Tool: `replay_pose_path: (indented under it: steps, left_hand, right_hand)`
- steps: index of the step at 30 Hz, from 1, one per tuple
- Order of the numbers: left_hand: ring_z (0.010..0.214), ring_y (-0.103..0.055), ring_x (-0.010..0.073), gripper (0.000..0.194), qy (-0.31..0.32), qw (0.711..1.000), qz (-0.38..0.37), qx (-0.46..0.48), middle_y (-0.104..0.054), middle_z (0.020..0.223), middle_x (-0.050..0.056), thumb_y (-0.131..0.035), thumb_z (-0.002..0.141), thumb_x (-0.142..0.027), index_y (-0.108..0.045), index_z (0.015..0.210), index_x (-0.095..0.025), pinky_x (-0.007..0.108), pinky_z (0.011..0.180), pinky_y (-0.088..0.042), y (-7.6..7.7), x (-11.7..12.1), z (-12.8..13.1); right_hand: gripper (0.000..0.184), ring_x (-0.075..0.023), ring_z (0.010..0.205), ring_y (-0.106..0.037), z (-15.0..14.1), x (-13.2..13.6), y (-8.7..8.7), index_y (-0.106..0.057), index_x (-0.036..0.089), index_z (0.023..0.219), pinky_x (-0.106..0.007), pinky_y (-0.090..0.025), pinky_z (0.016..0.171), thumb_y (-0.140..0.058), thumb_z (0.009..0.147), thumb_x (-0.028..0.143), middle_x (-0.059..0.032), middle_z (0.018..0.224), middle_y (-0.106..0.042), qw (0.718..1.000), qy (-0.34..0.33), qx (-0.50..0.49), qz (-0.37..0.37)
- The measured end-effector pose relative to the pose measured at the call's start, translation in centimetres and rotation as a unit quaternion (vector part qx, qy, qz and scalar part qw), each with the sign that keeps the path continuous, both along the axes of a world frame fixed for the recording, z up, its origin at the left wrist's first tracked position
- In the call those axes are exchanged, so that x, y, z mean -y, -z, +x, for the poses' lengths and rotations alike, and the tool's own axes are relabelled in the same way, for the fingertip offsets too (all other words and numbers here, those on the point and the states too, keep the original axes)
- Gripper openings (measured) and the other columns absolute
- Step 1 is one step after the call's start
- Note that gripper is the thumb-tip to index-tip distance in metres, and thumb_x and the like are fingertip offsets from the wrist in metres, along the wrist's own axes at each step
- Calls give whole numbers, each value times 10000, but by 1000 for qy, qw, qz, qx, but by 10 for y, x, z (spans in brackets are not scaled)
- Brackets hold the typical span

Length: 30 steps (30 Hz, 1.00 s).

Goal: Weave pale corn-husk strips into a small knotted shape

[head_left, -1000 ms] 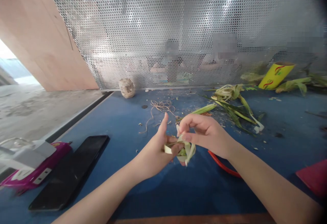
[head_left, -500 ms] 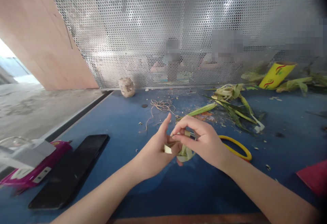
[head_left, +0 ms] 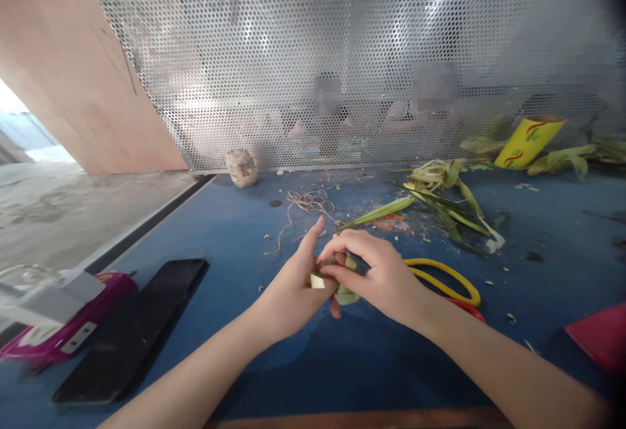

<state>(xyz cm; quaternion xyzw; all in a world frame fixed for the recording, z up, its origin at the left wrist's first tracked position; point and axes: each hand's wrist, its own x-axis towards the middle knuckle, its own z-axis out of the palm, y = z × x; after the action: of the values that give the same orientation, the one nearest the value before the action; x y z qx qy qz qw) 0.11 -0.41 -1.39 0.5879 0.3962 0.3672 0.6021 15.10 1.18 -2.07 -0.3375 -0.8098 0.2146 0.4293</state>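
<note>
Head view: blue tabletop (head_left: 229, 279), smooth with a soft sheen, littered with pale flakes
Leaf strip: pale leaf strip (head_left: 347, 297), flat, flexible and ribbon-like, folded within my two hands above the near half of the tabletop; one blunt cream end juts out between my left fingers, the rest is largely covered
String: tangled thin string (head_left: 313, 203), tan, in loose loops, one tail trailing toward me
Husks: fibrous husk pile (head_left: 437, 176), pale and curled on top, with darker green blades splaying out; a long green leaf (head_left: 384, 212) lies beside it, tapered and ridged
Loops: yellow loop (head_left: 478, 295), a smooth rounded oval, and red loop (head_left: 470, 308), both partly hidden by my right arm
Tube: yellow tube (head_left: 528, 145), glossy and printed in red, tilted near the panel
Panel: perforated metal panel (head_left: 274, 57), shiny, round-holed, standing across the far edge
Left hand: left hand (head_left: 293, 289), thumb upright and away from the other fingers, which bend around the strip and pinch it
Right hand: right hand (head_left: 379, 276), knuckles arched, wrist lowered; thumb and forefinger tips close to each other at the strip, though I cannot tell whether they grip it
Forearms: bare, slanting in from the lower corners, converging at the strip
</note>
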Motion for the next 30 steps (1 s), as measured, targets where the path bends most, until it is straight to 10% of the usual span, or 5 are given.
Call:
replay_pose_path:
  steps: [30]
  left_hand:
    - [476,-559,83,829,62,998,23,-12,-587,754,-17,-560,800,-145,-28,1433,-211,252,538,-442,2,0,-4]
  right_hand:
    - [215,-73,557,-426,22,-6,-11,-580,211,996,-195,-367,517,-636,789,232,52,662,-468,973,-136,40,-181]
